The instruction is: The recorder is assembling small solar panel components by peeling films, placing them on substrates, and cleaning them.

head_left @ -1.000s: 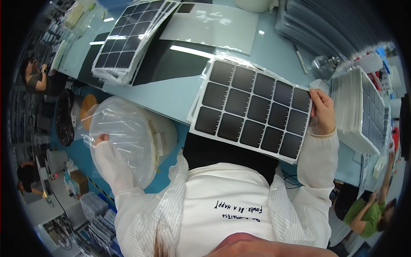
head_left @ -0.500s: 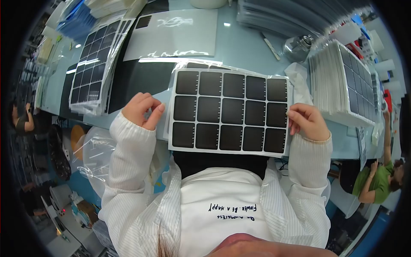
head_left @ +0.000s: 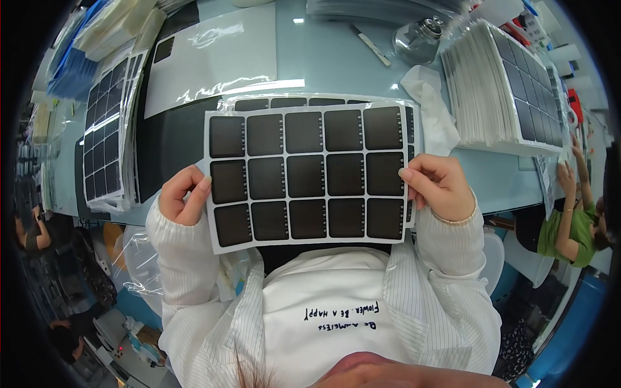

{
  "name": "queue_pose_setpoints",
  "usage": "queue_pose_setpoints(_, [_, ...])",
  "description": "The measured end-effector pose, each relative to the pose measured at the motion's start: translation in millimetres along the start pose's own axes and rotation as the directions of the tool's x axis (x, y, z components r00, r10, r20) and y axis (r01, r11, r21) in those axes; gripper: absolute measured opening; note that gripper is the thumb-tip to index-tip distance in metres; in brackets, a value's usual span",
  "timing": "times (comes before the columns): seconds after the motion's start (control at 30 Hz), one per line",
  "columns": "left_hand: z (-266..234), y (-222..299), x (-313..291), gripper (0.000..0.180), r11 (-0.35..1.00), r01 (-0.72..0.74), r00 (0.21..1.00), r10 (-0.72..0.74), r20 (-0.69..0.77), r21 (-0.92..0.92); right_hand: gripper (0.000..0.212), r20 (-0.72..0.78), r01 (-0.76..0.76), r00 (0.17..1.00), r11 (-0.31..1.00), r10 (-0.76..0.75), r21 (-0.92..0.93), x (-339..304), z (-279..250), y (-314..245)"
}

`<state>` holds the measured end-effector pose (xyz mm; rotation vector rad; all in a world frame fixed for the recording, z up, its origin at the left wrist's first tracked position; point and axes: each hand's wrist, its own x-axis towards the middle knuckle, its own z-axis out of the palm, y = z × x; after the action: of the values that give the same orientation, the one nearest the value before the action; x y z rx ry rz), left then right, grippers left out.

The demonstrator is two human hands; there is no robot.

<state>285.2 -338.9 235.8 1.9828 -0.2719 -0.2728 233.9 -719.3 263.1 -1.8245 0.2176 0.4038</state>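
A white-backed sheet of square black stickers (head_left: 305, 176), laid out in rows, is held up flat in front of me at the table's near edge. Thumb and fingers of my left hand (head_left: 183, 196) pinch its left edge. At the right edge, my right hand (head_left: 440, 184) grips it the same way, thumb on top and fingers partly hidden. Beneath and beyond it lies another similar sheet (head_left: 289, 103), showing along the far and right sides; the held sheet covers most of it.
At right stands a tall stack of such sheets (head_left: 482, 90), beside crumpled white wrap (head_left: 432, 107). A glass jar (head_left: 417, 42) and a slim white cutter (head_left: 372, 46) lie farther back. More sheets (head_left: 107, 132) are at left, near a white board (head_left: 213, 58). A co-worker in green (head_left: 564, 226) sits at right.
My left hand has closed on the sheet's left edge, having been apart from it before. The sheet has shifted left over the one beneath. The whole view has turned somewhat.
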Motion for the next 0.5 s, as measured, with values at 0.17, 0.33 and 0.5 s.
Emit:
queue_pose_setpoints(0.17, [-4, 8, 0, 0.019, 0.982, -0.048, 0.998, 0.052, 0.017, -0.181, 0.018, -0.012, 0.033, 0.999, 0.994, -0.032, 0.1, -15, -7, -2])
queue_pose_setpoints(0.33, [-13, 11, 0, 0.018, 0.966, -0.158, 0.982, 0.176, 0.074, -0.205, 0.019, -0.024, 0.092, 0.996, 0.992, -0.09, 0.085, -29, -11, -4])
queue_pose_setpoints(0.5, [-14, 6, 2, 0.018, 0.955, -0.198, 0.971, 0.221, 0.088, -0.219, 0.019, -0.04, 0.148, 0.989, 0.985, -0.145, 0.083, -35, -15, -4])
